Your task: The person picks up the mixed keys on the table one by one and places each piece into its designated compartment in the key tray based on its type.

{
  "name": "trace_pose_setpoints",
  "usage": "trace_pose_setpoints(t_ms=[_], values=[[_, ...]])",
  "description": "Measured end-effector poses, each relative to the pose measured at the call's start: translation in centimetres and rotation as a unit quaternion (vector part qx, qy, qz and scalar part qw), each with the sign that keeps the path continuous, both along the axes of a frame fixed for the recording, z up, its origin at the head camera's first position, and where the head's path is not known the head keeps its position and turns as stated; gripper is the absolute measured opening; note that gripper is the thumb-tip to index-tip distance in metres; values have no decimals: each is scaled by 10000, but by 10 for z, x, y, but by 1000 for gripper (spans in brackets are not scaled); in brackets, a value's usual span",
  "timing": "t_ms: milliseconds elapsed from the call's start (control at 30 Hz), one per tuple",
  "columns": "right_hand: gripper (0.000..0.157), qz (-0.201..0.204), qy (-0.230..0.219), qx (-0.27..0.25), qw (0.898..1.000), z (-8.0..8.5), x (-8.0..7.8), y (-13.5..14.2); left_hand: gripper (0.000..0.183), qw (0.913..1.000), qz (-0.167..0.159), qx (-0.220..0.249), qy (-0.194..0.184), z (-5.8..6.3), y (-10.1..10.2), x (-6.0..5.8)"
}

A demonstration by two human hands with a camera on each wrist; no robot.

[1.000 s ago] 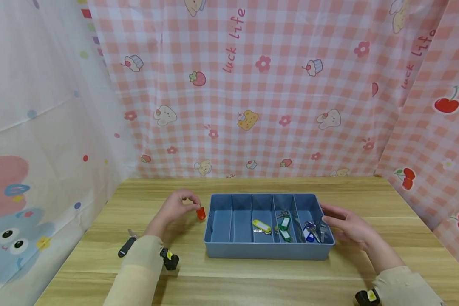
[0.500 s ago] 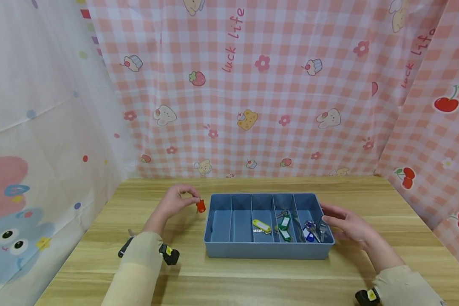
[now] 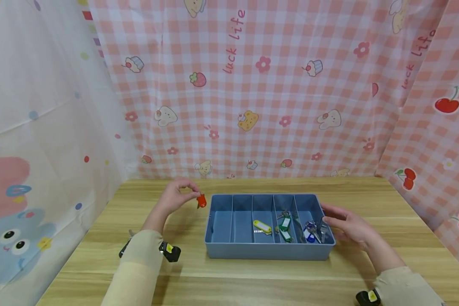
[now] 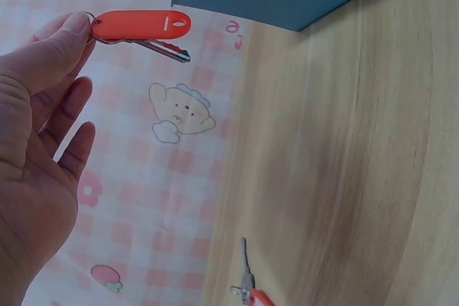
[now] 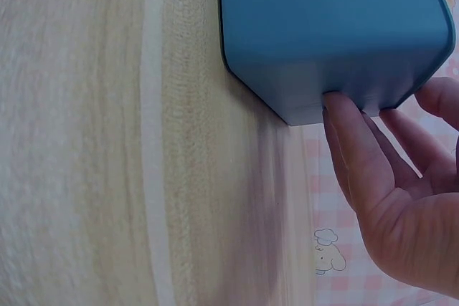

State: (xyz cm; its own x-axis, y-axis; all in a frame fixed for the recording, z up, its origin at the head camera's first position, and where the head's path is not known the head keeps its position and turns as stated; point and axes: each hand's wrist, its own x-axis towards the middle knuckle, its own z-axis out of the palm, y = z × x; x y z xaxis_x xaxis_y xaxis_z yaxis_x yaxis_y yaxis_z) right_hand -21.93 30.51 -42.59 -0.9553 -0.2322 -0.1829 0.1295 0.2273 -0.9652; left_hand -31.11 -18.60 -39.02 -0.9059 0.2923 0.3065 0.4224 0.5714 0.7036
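My left hand pinches the ring of a key with a red tag, raised just left of the blue compartment tray. In the left wrist view the metal key hangs below the tag. At the tray's right end, my right hand rests its extended fingers against the outer wall, thumb at the rim. Inside the tray lie a yellow-tagged key, green-tagged keys one compartment over, and blue-tagged keys in the rightmost compartment.
A key with a black head lies on the wooden table, partly covered by the left sleeve. In the left wrist view another key with a red part lies on the table. Patterned curtains stand behind and at the sides.
My left hand has lifted the red-tagged key upward and slightly away from me. The left sleeve now covers more of the black-headed key. The right hand and tray have stayed put.
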Motion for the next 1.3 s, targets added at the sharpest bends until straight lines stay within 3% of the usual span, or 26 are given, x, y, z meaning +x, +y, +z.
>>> trace_pose_setpoints(t_ms=[667, 867, 1300], values=[[64, 34, 36, -63, 10000, -2, -1, 1, 12, 9981, -140, 187, 574, 17, 11, 3], [64, 60, 7, -94, 9999, -2, -1, 1, 9, 9961, -352, 184, 793, 22, 16, 3], [65, 32, -3, -76, 10000, 0, 0, 0, 5, 9952, -481, 415, 744, 31, 34, 7]])
